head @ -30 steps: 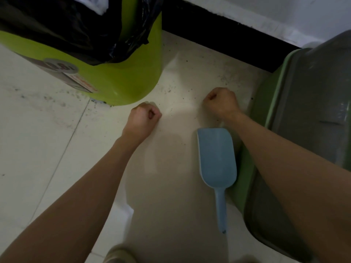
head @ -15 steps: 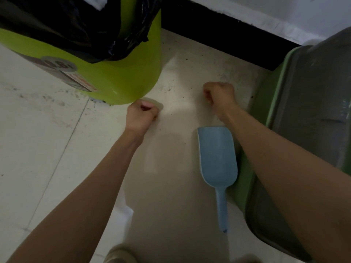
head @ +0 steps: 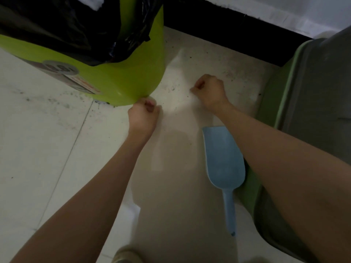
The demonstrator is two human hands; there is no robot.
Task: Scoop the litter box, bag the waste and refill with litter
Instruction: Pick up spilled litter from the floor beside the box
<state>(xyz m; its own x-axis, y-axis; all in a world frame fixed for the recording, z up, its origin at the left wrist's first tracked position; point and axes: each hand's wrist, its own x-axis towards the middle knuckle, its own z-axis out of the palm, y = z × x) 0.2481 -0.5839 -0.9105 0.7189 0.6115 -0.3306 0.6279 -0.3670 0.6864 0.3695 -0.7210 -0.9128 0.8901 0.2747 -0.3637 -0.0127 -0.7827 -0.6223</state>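
Your left hand (head: 143,115) and right hand (head: 209,92) are both curled tight, and each seems to pinch an edge of a pale, see-through bag (head: 180,111) stretched between them just above the floor (head: 47,149); the plastic is faint, so the grip is a judgement.

This looks like opening a bag for the waste, so bagging is only starting. No waste shows in it yet.

Just behind your right wrist, close under the forearm, the blue scoop (head: 224,164) lies flat on the floor, handle toward you, touched by neither hand. Outward of the right arm stands the green and grey litter box (head: 313,111); its inside is hidden, so you cannot tell whether scooping is done. No fresh litter supply is in view.

Just beyond your left hand, nearly touching the knuckles, stands a lime-green bin (head: 121,76) lined with a black bag (head: 66,29). It crowds the left side as the bag spreads. Dark grit speckles the floor ahead of both hands.
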